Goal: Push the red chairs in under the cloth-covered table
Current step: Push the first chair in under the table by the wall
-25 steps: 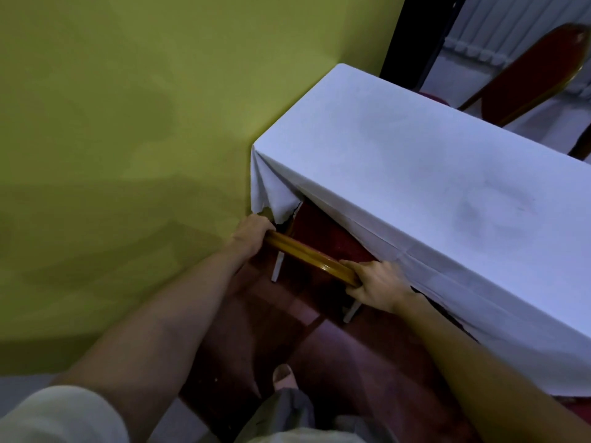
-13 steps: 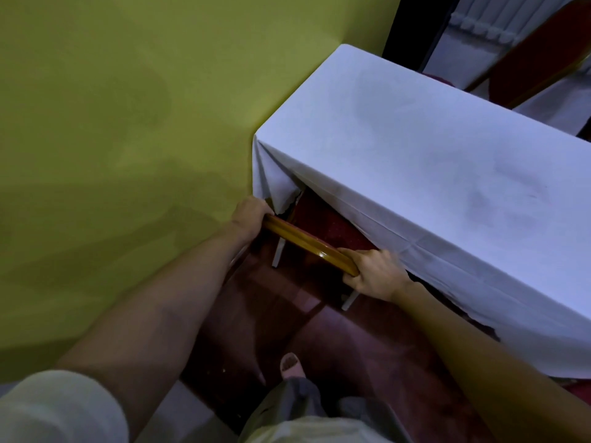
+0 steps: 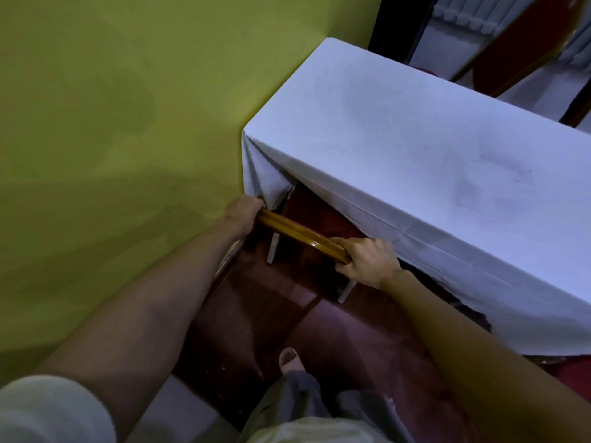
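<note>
A red chair [image 3: 315, 215] with a golden top rail [image 3: 297, 233] stands at the near left corner of the table, its seat mostly hidden under the white cloth [image 3: 415, 161]. My left hand [image 3: 243, 212] grips the rail's left end beside the hanging cloth corner. My right hand [image 3: 367, 260] grips the rail's right end, against the cloth's edge. Two pale chair legs show below the rail. A second red chair [image 3: 524, 43] stands tilted beyond the far side of the table.
A yellow-green wall [image 3: 128, 123] runs close along the left, meeting the table's end. The floor below is dark red tile [image 3: 271, 314]. My foot in a sandal [image 3: 289, 361] stands behind the chair. A red edge shows at the bottom right under the cloth.
The chair's top rail and both hands have moved forward, nearer the table edge, and less of the red seat shows. Both hands keep their grip.
</note>
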